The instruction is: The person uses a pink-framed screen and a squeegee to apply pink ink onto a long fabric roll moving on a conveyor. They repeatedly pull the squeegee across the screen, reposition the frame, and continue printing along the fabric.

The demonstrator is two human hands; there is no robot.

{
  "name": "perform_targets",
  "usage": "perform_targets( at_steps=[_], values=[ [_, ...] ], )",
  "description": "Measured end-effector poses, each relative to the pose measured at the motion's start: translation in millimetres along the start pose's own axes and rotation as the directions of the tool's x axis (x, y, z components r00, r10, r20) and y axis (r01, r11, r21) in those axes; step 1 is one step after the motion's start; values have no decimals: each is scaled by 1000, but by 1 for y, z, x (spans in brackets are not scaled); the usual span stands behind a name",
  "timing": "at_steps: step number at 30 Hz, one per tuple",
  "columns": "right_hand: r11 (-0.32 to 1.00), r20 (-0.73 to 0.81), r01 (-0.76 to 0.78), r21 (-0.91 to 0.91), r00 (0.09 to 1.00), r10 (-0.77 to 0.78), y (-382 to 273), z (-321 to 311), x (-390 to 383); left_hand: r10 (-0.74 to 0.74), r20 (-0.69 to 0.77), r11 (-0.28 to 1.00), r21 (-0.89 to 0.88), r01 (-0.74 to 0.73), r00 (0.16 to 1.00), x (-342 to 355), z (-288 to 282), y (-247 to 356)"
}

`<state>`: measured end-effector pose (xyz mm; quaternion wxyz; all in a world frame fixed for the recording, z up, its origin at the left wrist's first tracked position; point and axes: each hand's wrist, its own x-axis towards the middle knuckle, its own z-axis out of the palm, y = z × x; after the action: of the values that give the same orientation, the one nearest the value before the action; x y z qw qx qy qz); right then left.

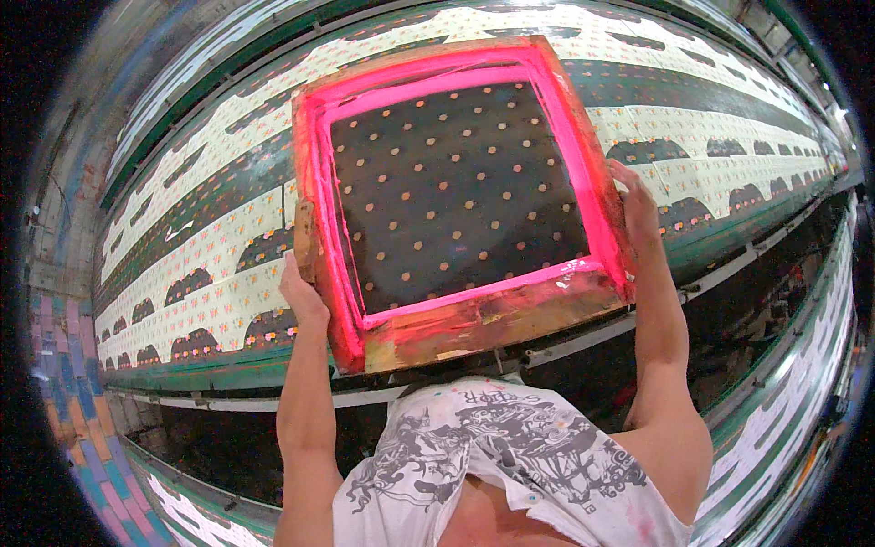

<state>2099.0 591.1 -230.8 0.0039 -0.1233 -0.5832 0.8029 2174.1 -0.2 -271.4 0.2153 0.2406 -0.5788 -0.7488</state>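
Observation:
Between my two hands is a screen printing frame, a wooden square smeared with bright pink and red ink. Its dark mesh shows rows of small pale dots. At the frame's left side my left hand is pressed against a wooden piece on the edge, its fingers mostly hidden. My right hand grips the right edge, fingers bent around the outer rim. Slightly tilted, the frame covers part of the printed fabric; whether it touches the fabric, I cannot tell.
The long green-edged printing table carries pale fabric pieces with small floral prints and dark curved gaps. A pale rail runs along its near edge. Behind me to the right lies another table with white pieces. Coloured floor tiles show at left.

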Motion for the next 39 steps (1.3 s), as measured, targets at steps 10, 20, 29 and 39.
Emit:
perform_targets(
  at_steps=[10, 20, 29, 39],
  values=[
    [936, 28, 156, -315, 987, -156, 24, -75, 37, 80, 6, 993, 90, -80, 997, -13, 25, -18],
    [974, 159, 90, -208, 986, -57, 31, -76, 40, 148, 9, 934, 327, -143, 989, 6, 9, -45],
    [405, 814, 737, -542, 580, 34, 53, 29, -127, 248, 28, 653, 734, -188, 968, 4, 8, -54],
    [94, 796, 793, -602, 606, -10, 65, 108, -155, 242, -68, 657, 746, -112, 968, -7, 28, -47]
  ],
)
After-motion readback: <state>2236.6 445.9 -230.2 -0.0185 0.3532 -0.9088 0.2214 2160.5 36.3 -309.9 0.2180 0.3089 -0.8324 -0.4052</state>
